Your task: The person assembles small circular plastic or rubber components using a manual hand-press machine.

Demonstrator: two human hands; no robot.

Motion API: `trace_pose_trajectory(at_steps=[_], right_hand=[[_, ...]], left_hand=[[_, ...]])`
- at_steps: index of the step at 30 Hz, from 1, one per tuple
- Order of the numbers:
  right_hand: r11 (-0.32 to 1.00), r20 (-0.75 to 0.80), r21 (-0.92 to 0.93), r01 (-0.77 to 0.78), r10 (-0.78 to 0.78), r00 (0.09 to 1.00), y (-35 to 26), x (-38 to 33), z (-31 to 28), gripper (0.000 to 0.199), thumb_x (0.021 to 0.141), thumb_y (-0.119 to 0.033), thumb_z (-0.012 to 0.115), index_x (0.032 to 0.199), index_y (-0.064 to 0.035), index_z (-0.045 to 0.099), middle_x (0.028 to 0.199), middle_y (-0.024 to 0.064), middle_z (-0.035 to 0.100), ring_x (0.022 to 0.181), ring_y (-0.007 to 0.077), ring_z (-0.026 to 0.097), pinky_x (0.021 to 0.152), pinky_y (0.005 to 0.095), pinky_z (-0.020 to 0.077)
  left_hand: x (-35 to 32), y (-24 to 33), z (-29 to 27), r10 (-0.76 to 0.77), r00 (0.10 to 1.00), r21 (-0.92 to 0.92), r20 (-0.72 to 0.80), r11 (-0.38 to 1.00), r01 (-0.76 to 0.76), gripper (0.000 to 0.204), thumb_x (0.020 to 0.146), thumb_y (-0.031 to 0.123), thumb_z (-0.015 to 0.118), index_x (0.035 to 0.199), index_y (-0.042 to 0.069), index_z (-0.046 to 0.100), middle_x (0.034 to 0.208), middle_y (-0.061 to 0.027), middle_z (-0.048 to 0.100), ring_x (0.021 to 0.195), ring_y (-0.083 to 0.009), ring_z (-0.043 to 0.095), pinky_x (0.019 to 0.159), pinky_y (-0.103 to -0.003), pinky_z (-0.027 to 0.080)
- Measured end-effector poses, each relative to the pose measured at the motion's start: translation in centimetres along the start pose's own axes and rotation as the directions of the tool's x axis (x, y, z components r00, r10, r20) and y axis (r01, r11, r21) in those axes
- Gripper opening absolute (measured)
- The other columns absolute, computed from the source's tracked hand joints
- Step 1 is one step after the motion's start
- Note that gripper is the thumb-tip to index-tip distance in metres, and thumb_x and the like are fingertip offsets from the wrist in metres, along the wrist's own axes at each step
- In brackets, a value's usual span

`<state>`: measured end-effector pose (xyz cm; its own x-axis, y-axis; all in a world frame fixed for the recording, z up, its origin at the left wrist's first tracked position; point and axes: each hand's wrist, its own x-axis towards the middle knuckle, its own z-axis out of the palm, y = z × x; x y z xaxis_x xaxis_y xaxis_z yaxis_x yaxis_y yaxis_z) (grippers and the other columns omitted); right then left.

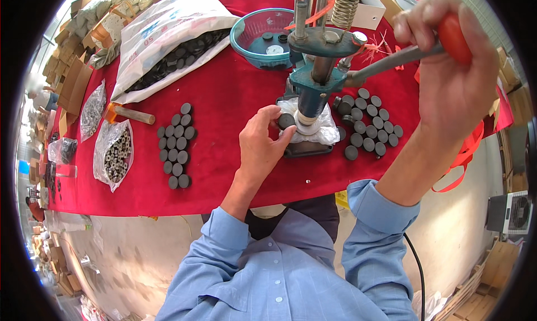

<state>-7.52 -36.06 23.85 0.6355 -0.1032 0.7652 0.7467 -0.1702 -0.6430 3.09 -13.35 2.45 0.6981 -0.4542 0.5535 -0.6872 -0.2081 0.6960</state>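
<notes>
My left hand (262, 139) is closed on a black round cap (286, 120), pinched between thumb and fingers just left of the press head. The hand press (317, 83) is dark teal with a steel column and a coil spring. Its ram comes down over white plastic sheeting (321, 132) on the base, and what lies right under the ram is hidden. High on the right, my right hand (456, 69) is wrapped round the red grip (454, 38) of the press lever (394, 59). Several black caps (371, 131) lie right of the press, others (178, 144) in a group to the left.
On the red tablecloth (224, 175), a white sack (168, 19) spills black caps beside a teal basin (239, 44) with a few pieces inside. Further left lie a hammer (134, 115) and a clear bag of small metal parts (113, 156). Red ribbon (465, 156) hangs at the right edge.
</notes>
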Motion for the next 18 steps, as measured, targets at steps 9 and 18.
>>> trace_pose_trajectory(at_steps=[9,18], right_hand=[[0.955,-0.282,-0.272,0.115,-0.194,0.94,1.5,1.6,2.7,0.041,0.1,-0.037,0.056,0.078,-0.0032,0.063,0.069,0.0065,0.058,0.058,0.0148,0.055,0.059,0.0323,0.0529],[1.0,0.058,0.021,-0.011,0.01,0.998,-0.3,-0.8,0.5,0.038,0.107,-0.03,0.037,0.102,0.0007,0.06,0.08,0.0091,0.049,0.08,0.0219,0.046,0.09,0.0443,0.0392]], left_hand=[[-0.1,0.3,3.0,0.089,0.995,-0.056,-0.05,0.994,-0.091,0.059,0.074,0.011,0.09,0.125,0.005,0.061,0.1,-0.0105,0.073,0.085,-0.0239,0.069,0.071,-0.034,0.057],[-0.3,0.5,3.2,0.084,0.996,-0.031,-0.039,0.996,-0.085,0.062,0.074,0.015,0.09,0.128,0.005,0.061,0.101,-0.0096,0.073,0.087,-0.0244,0.067,0.072,-0.035,0.056]])
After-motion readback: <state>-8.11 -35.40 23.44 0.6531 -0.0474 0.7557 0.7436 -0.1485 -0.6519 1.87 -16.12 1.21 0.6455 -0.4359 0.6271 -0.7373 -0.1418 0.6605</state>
